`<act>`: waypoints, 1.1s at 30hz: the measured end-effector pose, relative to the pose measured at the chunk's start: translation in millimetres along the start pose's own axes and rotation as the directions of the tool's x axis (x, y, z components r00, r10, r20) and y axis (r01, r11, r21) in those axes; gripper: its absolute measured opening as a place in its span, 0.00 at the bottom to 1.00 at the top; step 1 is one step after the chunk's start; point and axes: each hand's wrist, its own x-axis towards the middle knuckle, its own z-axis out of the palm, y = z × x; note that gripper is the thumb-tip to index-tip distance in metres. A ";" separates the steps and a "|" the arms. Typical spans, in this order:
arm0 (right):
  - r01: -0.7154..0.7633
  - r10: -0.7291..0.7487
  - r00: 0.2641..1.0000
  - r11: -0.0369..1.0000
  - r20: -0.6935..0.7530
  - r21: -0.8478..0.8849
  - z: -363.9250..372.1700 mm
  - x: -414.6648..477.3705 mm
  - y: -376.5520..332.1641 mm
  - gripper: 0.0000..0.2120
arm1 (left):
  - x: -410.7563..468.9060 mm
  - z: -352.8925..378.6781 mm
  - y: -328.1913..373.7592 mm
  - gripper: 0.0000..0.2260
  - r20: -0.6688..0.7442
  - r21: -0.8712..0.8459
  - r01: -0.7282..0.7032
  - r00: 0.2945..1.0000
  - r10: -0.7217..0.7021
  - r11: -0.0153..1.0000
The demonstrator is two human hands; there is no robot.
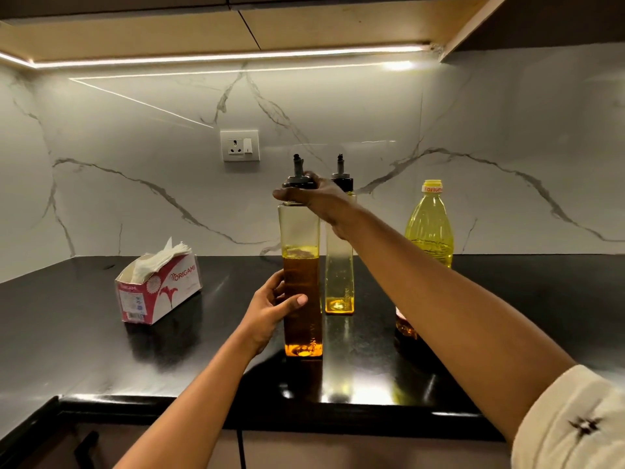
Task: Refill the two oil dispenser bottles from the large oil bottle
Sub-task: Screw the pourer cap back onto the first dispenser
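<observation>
Amber oil fills the front dispenser (302,299) to well past halfway. It stands upright on the black counter (67,333), near the front edge. The left hand (270,309) is wrapped round its lower body, thumb across the front face. The right hand (316,198) is clamped over its black cap (299,181), with the spout sticking up above the fingers. Going by that grip, the step in hand is opening this first bottle.

The back dispenser (339,265), at about 1 o'clock from the front one and just beside it, is capped and nearly empty, with only a yellow pool at its base. The big oil bottle (429,225), at 2 o'clock by the wall, has its yellow lid on, and its lower part is hidden by the right arm. Nothing looks poured yet, so both refills are left to do.

A tissue box (159,289) sits at 9 o'clock, well apart.
</observation>
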 end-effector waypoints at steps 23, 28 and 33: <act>-0.262 0.269 0.961 0.961 0.067 -0.091 67.2 -42.3 186.8 0.32 | 23.4 -55.0 -25.2 0.40 -0.065 0.067 0.098 0.993 -0.094 0.993; -0.260 0.268 0.963 0.956 0.043 -0.140 74.8 -18.9 191.1 0.28 | 50.6 -76.3 -32.8 0.34 -0.100 0.120 0.136 0.987 -0.124 0.983; -0.073 0.030 0.972 0.981 -0.234 -0.178 47.9 -26.2 181.6 0.12 | 65.5 -90.2 -40.1 0.35 -0.078 0.086 0.141 0.988 -0.135 0.986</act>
